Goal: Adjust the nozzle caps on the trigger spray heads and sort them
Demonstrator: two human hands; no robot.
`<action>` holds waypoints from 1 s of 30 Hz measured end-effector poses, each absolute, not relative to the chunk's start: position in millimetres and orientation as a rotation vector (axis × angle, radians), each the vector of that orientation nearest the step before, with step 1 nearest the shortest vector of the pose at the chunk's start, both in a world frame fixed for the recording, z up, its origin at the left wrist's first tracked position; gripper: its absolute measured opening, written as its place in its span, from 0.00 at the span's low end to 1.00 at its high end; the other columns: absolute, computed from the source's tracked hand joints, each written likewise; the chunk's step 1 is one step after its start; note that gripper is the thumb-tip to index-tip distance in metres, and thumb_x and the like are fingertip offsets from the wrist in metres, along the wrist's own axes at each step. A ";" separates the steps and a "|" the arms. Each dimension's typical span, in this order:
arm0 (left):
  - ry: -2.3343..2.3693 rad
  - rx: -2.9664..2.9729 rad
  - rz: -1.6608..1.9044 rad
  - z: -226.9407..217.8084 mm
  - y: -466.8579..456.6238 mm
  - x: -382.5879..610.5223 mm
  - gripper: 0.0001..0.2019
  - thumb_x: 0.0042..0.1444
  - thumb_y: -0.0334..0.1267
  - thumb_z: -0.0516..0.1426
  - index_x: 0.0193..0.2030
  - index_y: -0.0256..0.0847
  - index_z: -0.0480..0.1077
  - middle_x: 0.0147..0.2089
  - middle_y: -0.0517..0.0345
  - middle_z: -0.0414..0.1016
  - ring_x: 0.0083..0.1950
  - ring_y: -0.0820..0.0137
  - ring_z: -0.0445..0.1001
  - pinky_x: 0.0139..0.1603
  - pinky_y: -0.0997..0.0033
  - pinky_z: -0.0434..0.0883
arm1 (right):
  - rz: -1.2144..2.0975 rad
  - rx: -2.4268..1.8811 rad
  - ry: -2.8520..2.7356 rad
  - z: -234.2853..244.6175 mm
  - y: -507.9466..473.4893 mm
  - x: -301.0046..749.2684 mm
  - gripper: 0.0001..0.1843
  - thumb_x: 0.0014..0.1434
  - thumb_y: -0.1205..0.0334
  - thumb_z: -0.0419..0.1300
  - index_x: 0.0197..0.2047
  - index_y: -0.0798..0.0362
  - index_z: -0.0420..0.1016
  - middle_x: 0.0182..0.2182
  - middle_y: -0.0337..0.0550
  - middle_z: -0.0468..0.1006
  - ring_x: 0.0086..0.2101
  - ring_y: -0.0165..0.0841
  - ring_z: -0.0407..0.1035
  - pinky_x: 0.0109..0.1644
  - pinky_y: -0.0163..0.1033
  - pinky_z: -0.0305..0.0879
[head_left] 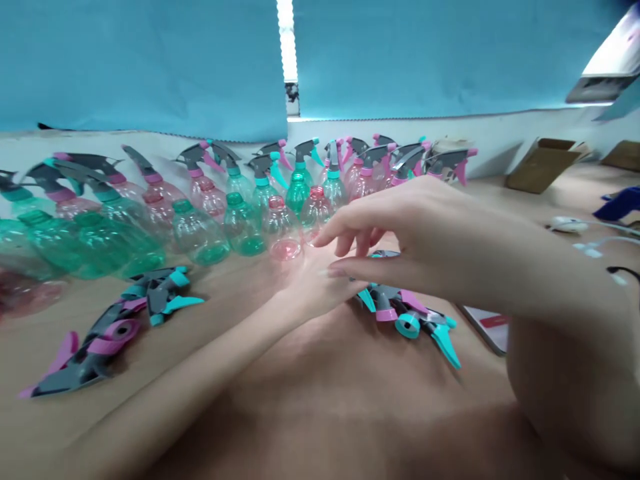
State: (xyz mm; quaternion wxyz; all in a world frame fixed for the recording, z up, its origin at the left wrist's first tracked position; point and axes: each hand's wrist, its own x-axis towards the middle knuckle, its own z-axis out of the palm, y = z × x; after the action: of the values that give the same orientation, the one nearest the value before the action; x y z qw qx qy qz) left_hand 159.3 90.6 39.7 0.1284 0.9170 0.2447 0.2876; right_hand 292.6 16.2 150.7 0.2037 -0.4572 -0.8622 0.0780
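My right hand [400,223] hovers over the middle of the table, its fingers loosely curved and the thumb apart, with nothing visible in it. Below and behind it, my left hand [315,280] reaches towards a pile of trigger spray heads [400,310] in grey, pink and turquoise. The right hand covers part of the left, whose fingers are hidden or blurred. Just beyond both hands are an uncapped clear bottle with a pink tint [284,230] and a similar pink bottle [317,210]. Another group of spray heads [115,327] lies on the left.
Several green uncapped bottles [245,227] stand at the left and centre. Behind them runs a row of bottles fitted with spray heads [300,180]. A cardboard box [543,165], white cables [570,225] and a flat white-and-red object [487,325] are on the right.
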 end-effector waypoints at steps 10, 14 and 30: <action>0.594 2.704 0.750 11.7 98.0 156.9 0.13 0.57 0.37 0.60 0.49 0.40 0.72 0.48 0.50 0.75 0.51 0.59 0.72 0.50 0.59 0.70 | 0.258 -1.716 -2.594 128.6 60.7 304.9 0.17 0.55 0.59 0.57 0.48 0.54 0.74 0.37 0.46 0.78 0.33 0.34 0.71 0.29 0.35 0.58; 0.561 2.712 0.807 -1.0 89.3 143.8 0.12 0.61 0.35 0.55 0.51 0.37 0.71 0.52 0.46 0.73 0.55 0.59 0.69 0.54 0.57 0.69 | 0.253 -1.720 -2.618 109.3 75.2 298.5 0.19 0.54 0.61 0.57 0.49 0.56 0.73 0.41 0.51 0.78 0.37 0.39 0.72 0.31 0.36 0.60; 1.408 2.776 0.968 10.5 65.3 -41.0 0.11 0.62 0.31 0.50 0.46 0.41 0.72 0.44 0.52 0.72 0.47 0.61 0.69 0.49 0.56 0.66 | 0.145 -1.408 -2.724 80.0 47.5 255.0 0.20 0.59 0.52 0.55 0.51 0.52 0.70 0.51 0.47 0.72 0.47 0.42 0.68 0.42 0.43 0.65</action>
State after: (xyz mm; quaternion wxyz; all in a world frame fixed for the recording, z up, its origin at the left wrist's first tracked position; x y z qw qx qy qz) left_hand -41.0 65.3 10.5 -0.0589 0.8501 0.4312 0.2965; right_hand 255.0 47.5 80.0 0.0361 -0.4585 -0.8867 0.0472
